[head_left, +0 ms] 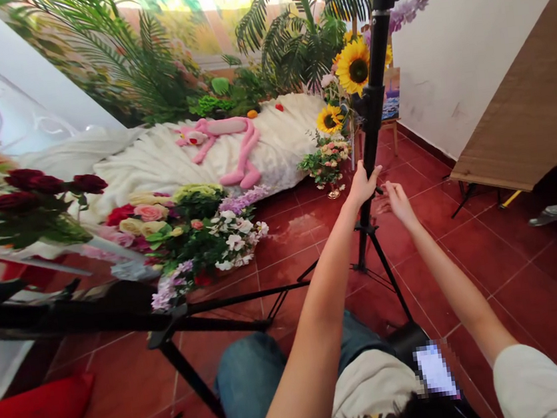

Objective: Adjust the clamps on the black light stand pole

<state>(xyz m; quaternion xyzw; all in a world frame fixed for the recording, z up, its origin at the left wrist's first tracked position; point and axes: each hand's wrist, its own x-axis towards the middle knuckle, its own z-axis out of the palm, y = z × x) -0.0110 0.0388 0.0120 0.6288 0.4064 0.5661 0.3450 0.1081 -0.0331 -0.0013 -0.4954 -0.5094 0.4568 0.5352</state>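
Red floor tiles ran beneath a room dressed like a garden, where palm fronds stood behind a white draped cloth, probably to give it a leafy backdrop. A pink plush toy lay stretched along the cloth, its limbs loosely bent, as if put there for show. Mixed flowers crowded the near side, and sunflowers rose beside the black stand, seeming to frame the display. That stand was upright on the floor, in front of the person and toward the right, its splayed legs giving it a broad footing. The left hand had its grip closed around the pole above the legs, which likely kept the shaft steady. The right hand was just beside the pole with fingers curled, near a small dark knob; whether its grip touched or pinched that knob could not be told. A second black stand slanted in from the left, one leg reaching the tiles near the person's jeans, its support hard to judge.
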